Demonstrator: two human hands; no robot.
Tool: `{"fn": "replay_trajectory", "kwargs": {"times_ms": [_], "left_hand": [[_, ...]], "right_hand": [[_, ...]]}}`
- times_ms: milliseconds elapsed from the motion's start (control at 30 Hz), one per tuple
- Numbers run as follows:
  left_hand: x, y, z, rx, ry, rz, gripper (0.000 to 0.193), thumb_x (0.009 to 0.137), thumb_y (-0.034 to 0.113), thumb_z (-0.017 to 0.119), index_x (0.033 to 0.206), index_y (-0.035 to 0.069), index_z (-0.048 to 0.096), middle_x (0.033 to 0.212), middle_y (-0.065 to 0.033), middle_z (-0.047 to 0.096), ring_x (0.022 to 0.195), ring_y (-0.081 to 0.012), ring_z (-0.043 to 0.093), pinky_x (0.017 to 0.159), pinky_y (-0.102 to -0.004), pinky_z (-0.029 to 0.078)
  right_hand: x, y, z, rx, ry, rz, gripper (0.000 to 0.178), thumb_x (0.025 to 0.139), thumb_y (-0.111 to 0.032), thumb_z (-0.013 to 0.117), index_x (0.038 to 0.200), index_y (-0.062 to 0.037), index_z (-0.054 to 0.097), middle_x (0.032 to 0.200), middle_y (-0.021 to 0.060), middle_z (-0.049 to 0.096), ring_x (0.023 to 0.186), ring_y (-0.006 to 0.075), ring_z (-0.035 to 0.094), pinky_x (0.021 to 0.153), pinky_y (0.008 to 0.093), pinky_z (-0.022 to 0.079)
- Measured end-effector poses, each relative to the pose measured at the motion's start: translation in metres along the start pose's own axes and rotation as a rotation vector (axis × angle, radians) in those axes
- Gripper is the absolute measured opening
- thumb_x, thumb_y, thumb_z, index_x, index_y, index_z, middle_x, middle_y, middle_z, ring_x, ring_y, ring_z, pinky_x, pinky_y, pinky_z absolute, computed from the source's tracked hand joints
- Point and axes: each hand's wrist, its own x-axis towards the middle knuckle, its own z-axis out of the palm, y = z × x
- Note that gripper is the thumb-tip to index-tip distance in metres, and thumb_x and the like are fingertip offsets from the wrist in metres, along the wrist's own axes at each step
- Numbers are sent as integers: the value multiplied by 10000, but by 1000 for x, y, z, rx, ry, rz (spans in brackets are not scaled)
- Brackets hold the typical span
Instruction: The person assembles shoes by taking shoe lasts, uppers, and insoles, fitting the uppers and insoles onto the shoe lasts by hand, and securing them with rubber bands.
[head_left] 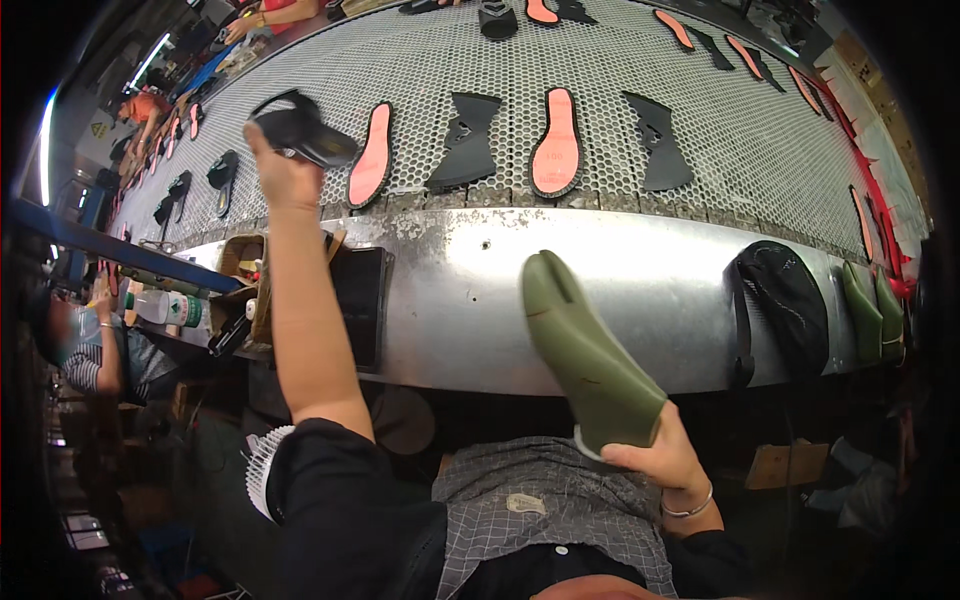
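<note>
Hands: two. The right hand (660, 462) grips one green shoe last (585, 350), toe up-left, near the counter (640, 290). The left hand's (285, 170) fingers clutch one black shoe piece (300, 130) over the mesh belt (760, 140).

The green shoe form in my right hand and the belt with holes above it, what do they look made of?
The green shoe form looks like moulded plastic: smooth, matte, one even colour. The belt looks like perforated metal or stiff mesh, grey with regular holes; which one is hard to tell. The right hand grips the form's base.
</note>
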Motion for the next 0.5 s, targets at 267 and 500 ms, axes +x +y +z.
{"fn": "replay_trajectory", "kwargs": {"times_ms": [267, 500], "left_hand": [[27, -103, -40, 2241, -268, -114, 1019, 740, 604, 598, 1435, 25, 128, 1292, -291, 445, 1213, -409, 429, 963, -452, 384], [19, -99, 1, 1732, -142, 75, 481, 818, 411, 568, 1019, -25, 588, 937, -262, 631, 938, -355, 620, 785, -428, 472]], "right_hand": [[-22, -22, -45, -762, 659, -137, 739, 577, 18, 708, 1266, 9, 443, 1084, 147, 511, 1014, 289, 537, 893, 349, 424], [-27, -24, -63, -1188, 794, -168, 646, 636, 20, 683, 1241, 26, 456, 1254, 196, 452, 1159, 352, 443, 972, 383, 371]]}}
